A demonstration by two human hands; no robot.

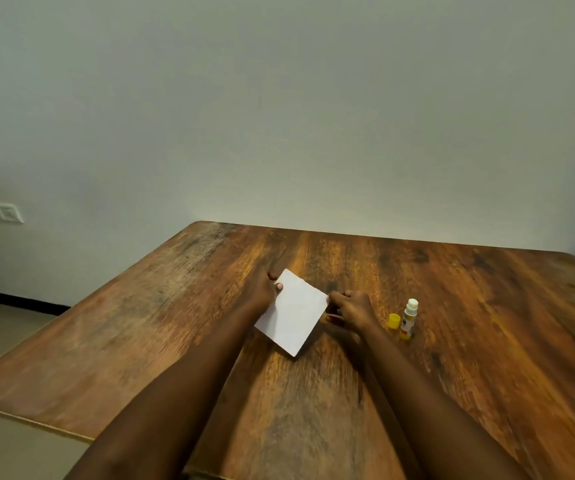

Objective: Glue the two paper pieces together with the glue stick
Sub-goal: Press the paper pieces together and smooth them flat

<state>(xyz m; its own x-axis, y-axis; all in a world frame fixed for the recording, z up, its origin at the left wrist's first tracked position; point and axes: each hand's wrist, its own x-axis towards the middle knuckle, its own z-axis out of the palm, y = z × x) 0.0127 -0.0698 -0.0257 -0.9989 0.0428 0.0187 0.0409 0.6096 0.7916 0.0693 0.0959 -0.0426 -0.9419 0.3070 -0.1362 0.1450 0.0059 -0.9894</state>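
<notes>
A white paper rectangle (293, 313) lies turned like a diamond on the wooden table (469, 306). Only one sheet shows; whether a second piece lies under it I cannot tell. My left hand (262, 289) pinches its upper left edge, thumb on top. At the right corner of the paper my right hand (352, 310) holds it with its fingertips. The glue stick (408, 320) stands upright to the right of my right hand, uncapped, white tip up. Its yellow cap (394, 321) rests on the table just left of the stick.
The table's far edge meets a plain pale wall (279, 116). The left table edge (71, 313) runs diagonally, with floor beyond it. A wall socket (3, 212) sits at the far left.
</notes>
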